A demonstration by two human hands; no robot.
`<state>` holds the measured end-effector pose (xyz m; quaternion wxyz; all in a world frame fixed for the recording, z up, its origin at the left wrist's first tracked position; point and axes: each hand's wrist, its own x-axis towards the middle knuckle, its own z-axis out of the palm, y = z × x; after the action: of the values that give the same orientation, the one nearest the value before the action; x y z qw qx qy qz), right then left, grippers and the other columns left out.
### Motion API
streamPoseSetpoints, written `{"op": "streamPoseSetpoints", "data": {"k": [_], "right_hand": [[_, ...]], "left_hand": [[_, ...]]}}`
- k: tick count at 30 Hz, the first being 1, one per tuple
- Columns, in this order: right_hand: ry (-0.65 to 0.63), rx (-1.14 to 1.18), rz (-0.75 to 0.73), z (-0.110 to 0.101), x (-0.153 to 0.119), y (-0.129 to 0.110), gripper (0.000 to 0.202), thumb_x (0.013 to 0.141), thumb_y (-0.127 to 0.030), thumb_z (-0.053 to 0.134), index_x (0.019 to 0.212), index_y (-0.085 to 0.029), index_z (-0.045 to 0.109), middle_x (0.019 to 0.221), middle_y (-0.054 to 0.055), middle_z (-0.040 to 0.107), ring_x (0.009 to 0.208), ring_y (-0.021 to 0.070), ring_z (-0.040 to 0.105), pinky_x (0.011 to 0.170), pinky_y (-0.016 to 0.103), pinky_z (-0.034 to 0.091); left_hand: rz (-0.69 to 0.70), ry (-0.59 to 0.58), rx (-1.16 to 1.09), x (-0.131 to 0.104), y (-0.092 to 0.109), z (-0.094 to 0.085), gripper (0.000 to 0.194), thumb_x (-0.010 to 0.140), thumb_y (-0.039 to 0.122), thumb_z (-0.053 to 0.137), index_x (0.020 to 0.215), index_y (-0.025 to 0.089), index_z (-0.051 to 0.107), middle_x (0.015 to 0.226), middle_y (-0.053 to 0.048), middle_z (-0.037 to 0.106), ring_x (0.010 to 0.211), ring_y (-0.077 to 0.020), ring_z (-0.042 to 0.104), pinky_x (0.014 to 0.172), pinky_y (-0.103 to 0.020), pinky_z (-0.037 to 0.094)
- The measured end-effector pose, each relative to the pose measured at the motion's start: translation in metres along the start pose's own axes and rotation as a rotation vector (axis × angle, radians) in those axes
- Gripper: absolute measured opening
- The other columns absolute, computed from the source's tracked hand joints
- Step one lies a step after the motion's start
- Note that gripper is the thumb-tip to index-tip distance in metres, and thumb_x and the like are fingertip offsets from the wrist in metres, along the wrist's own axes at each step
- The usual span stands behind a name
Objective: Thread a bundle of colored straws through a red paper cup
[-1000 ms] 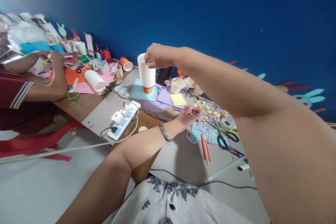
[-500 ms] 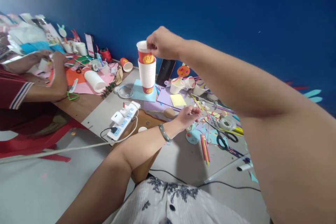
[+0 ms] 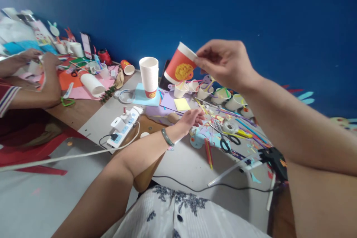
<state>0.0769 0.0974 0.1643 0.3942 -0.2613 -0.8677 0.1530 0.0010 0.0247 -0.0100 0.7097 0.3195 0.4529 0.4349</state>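
Note:
A red and white paper cup [image 3: 180,65] hangs tilted in the air, its rim pinched between the fingertips of my right hand [image 3: 220,61]. To its left a stack of white paper cups [image 3: 150,74] stands upright on a light blue sheet [image 3: 139,96]. Low over the table, my left hand [image 3: 194,118] is held with its fingers apart and nothing in them, near the yellow paper [image 3: 182,104] and the paper scraps. Black-handled scissors [image 3: 230,143] lie to its right, beside a roll of tape [image 3: 231,126].
A power strip [image 3: 125,126] with plugs and a white cord lies at the table's left part. Small decorated cups [image 3: 205,92] line the wall side. A black glue gun [image 3: 275,161] is at the right. Another person's hands [image 3: 50,59] work at the far left.
My right hand has lifted the top red cup off the stack and moved it right, tilting it. My left hand stays low over the table with its fingers spread. The view has shifted slightly right.

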Motion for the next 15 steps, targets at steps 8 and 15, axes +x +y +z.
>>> {"op": "streamPoseSetpoints", "data": {"k": [8, 15], "right_hand": [[-0.001, -0.187, -0.052, -0.024, -0.143, -0.004, 0.009, 0.093, -0.032, 0.066, 0.090, -0.036, 0.073, 0.095, 0.005, 0.078, 0.087, 0.0235, 0.076, 0.077, 0.042, 0.063], [0.033, -0.263, 0.028, -0.020, -0.229, -0.010, 0.019, 0.092, -0.023, 0.064, 0.100, -0.037, 0.074, 0.100, 0.006, 0.079, 0.091, 0.0253, 0.077, 0.082, 0.045, 0.065]], "left_hand": [[0.246, -0.211, -0.259, -0.004, 0.000, -0.006, 0.076, 0.089, 0.085, 0.037, 0.106, 0.019, 0.071, 0.103, -0.009, 0.076, 0.097, -0.0214, 0.071, 0.083, -0.033, 0.055], [0.648, -0.274, 0.193, -0.024, -0.014, -0.004, 0.100, 0.046, 0.061, 0.099, 0.132, 0.023, 0.065, 0.151, -0.012, 0.059, 0.150, -0.0335, 0.046, 0.125, -0.041, 0.036]]}}
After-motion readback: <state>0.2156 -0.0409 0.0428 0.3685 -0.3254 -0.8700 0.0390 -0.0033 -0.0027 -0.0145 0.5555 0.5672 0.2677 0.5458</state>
